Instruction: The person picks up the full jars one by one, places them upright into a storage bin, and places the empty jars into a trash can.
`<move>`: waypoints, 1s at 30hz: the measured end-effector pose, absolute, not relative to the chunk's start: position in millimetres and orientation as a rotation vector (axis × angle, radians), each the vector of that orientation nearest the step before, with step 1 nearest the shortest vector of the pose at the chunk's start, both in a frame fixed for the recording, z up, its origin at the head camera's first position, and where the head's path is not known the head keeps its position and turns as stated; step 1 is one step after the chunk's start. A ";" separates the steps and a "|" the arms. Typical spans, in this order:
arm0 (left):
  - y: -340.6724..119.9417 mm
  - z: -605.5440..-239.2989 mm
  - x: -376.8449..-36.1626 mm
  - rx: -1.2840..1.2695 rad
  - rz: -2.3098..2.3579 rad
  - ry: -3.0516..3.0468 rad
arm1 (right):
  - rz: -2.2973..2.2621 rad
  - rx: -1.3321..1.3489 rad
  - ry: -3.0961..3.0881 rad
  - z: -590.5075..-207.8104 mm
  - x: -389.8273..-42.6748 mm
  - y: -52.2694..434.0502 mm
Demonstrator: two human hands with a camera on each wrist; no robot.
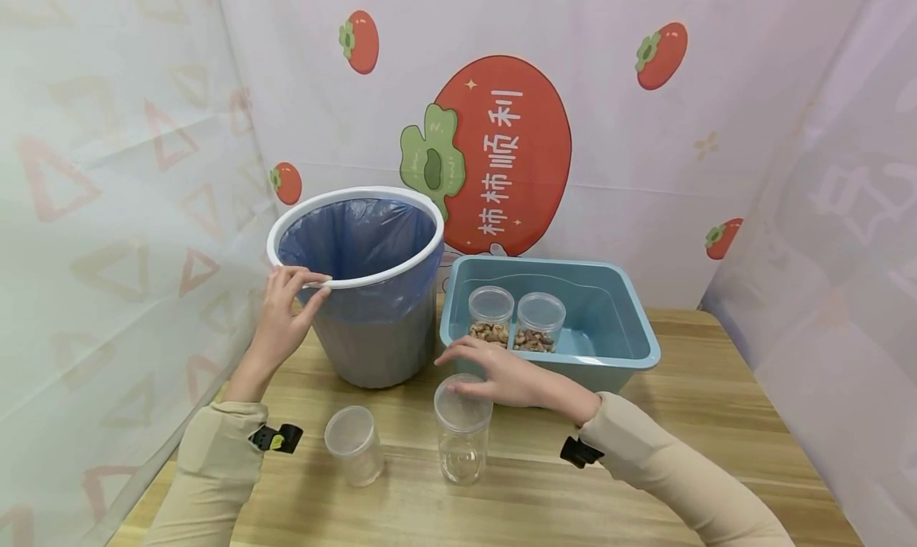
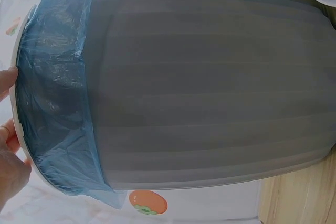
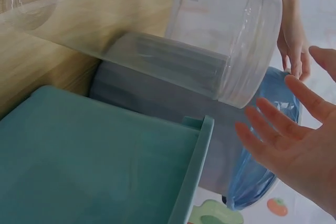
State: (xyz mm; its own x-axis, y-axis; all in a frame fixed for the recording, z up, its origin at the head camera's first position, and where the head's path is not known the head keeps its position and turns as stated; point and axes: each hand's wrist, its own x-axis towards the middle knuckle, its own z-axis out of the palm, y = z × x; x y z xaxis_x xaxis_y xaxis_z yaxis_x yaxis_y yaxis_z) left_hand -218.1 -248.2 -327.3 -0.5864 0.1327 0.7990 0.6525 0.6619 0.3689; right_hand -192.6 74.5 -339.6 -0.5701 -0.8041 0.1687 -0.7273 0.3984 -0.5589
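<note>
Left hand [image 1: 282, 316] pinches rim [image 1: 358, 283] of wastebasket [image 1: 380, 344]; right hand [image 1: 505, 374] spread, holding nothing.
Tall clear jar [image 1: 462, 447] stands upright on worktop [image 1: 573, 483], near right hand. My judgement: light rim pinch best, leaving liner [image 1: 397, 302] seated.

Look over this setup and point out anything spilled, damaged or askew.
The backdrop looks odd: the white lettering on its big persimmon runs sideways, as if it were rotated. Otherwise nothing stands out: the bin, small jar and tall jar stand upright, and the nuts sit inside their jars.
</note>
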 end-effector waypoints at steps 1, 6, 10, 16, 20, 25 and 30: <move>-248.2 -327.3 -218.3 -0.606 -0.852 -2.100 | -0.887 -1.381 2.511 -340.5 -192.3 75.0; -248.5 -327.6 -219.2 -0.609 -0.850 -2.098 | -0.845 -1.360 2.458 -344.0 -191.2 77.4; -248.1 -327.6 -219.1 -0.615 -0.850 -2.095 | -0.831 -1.380 2.434 -347.8 -191.5 79.1; -247.4 -327.8 -218.6 -0.615 -0.862 -2.091 | -0.805 -1.367 2.399 -352.4 -191.1 80.2; -247.2 -328.0 -218.7 -0.624 -0.859 -2.086 | -0.783 -1.348 2.374 -354.4 -190.6 80.1; -247.2 -328.1 -218.5 -0.622 -0.864 -2.090 | -0.757 -1.355 2.365 -358.9 -190.6 79.5; -247.6 -328.9 -218.7 -0.616 -0.865 -2.087 | -0.751 -1.350 2.360 -360.1 -188.9 78.8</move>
